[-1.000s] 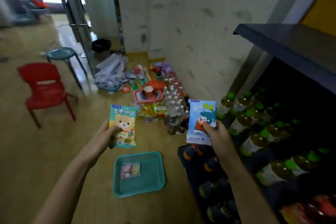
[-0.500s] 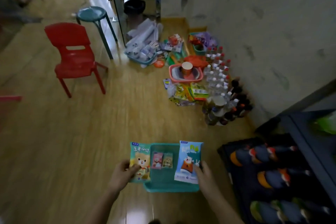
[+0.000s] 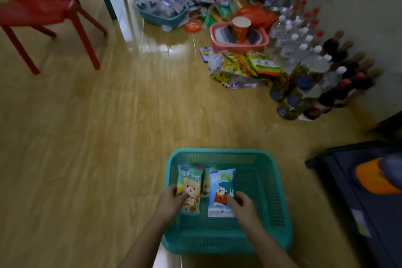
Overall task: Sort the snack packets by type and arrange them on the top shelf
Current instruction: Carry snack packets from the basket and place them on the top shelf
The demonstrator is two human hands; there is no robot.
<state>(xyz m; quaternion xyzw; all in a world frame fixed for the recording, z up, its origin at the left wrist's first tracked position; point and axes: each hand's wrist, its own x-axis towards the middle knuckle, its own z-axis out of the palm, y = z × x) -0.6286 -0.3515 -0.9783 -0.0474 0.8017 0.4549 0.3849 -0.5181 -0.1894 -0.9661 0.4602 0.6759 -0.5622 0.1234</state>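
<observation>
Left hand [image 3: 171,201] pinching bear packet [image 3: 189,188], right hand [image 3: 243,205] pinching blue packet [image 3: 220,192], both low inside teal basket [image 3: 274,180].

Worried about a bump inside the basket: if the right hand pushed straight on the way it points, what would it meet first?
Beyond the blue packet that the right hand pinches, probably the teal basket's far wall; its height against the rim is unclear.

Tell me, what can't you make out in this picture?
Head view only.
- Middle packet, between bear packet and blue packet: mostly covered by them.
- Fingers of left hand and right hand under packets: hidden.
- Dark shelf unit: cut off by right edge, top shelf unseen.
- Orange object: blurred, cut by edge.
</observation>
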